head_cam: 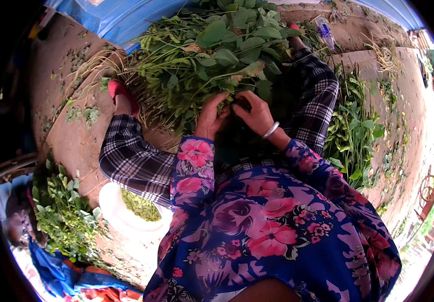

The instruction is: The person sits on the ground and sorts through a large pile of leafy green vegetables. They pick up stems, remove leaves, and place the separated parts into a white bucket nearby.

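Observation:
A large heap of green bean plants (209, 56), with leaves, stems and pods, lies between the person's legs. At its near edge my left hand (214, 113) has its fingers bent against the greenery. My right hand (253, 113), with a silver bangle (271, 130) at the wrist, is just right of it, thumb and fingers curled close together. Shadow hides what lies between the fingertips, so I cannot tell whether either hand holds a stem or pod. A white basin (113, 211) with green pods or beans (141, 207) in it stands beside the left thigh.
More bean plants (352, 132) lie on the floor at right, and another leafy pile (64, 211) at lower left. A plastic bottle (325, 33) lies at upper right. Blue sheeting (115, 20) borders the heap. Blue and orange cloth (85, 281) lies at lower left.

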Motion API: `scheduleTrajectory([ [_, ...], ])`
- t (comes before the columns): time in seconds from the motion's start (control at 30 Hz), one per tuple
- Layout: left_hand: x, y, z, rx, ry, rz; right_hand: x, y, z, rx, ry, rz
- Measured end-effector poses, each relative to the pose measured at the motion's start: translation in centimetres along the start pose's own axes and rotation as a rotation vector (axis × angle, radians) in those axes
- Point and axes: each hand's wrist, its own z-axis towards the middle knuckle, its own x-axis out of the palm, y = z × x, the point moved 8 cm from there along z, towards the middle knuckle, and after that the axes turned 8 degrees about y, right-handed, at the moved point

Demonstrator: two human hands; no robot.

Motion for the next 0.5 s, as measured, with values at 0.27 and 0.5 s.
scheduleTrajectory([
  [0.27,-0.1,1.1,-0.8,-0.016,-0.216,-0.192,0.8,-0.2,1.1,0.001,0.003,-0.137],
  [0.5,0.4,1.0,0.0,-0.009,0.041,-0.041,2.3,-3.1,0.2,0.235,0.221,0.105],
])
